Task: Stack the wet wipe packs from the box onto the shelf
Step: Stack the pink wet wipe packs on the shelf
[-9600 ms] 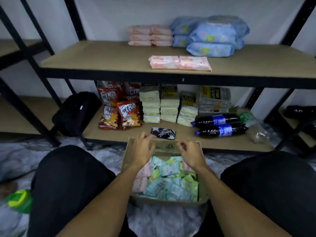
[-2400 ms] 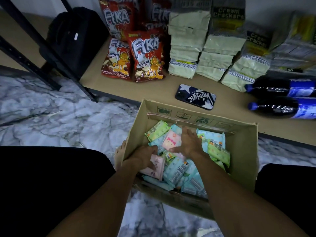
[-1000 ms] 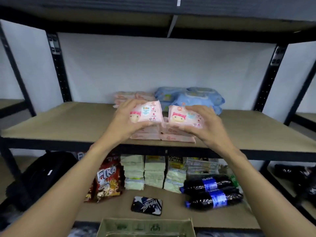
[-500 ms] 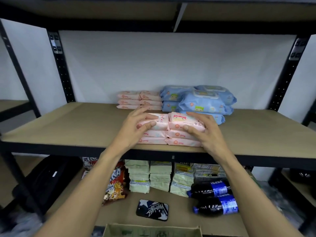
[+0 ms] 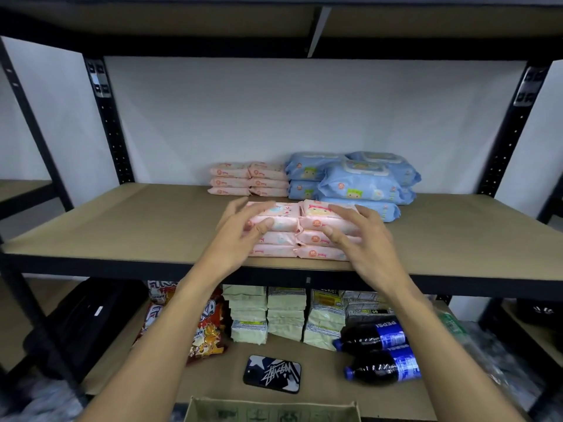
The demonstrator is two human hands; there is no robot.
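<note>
Front pink wet wipe packs (image 5: 300, 231): two side-by-side stacks, flat on the middle shelf (image 5: 146, 226) near its front edge, directly under and between both hands. Three packs show in the right stack; the left stack is partly hidden behind the left hand.

Left hand (image 5: 240, 236): the grip is open, fingers spread and loosely curved over the top left pack. The thumb lies against the front edge of that pack; whether the fingertips press on it cannot be told. Nothing is enclosed.

Right hand (image 5: 362, 236): the grip is likewise open, fingers splayed above the top right pack, thumb at or just beside its front face. Nothing is enclosed.

Rear pink wet wipe packs (image 5: 248, 179): two stacks of three against the back wall, well apart from the hands.

Blue wet wipe packs (image 5: 356, 181): larger, piled just to the right of the rear pink stacks; the nearest one lies just behind the right hand.

Box (image 5: 271, 409): cardboard, only its far rim shows at the bottom edge; contents hidden.

Lower shelf, left to right: black bag (image 5: 88, 315); red snack bags (image 5: 204, 327); pale green cracker packs (image 5: 283, 312) in stacks; two dark cola bottles (image 5: 377, 351) lying on their sides; a phone (image 5: 272, 373) flat in front of the cracker packs.
</note>
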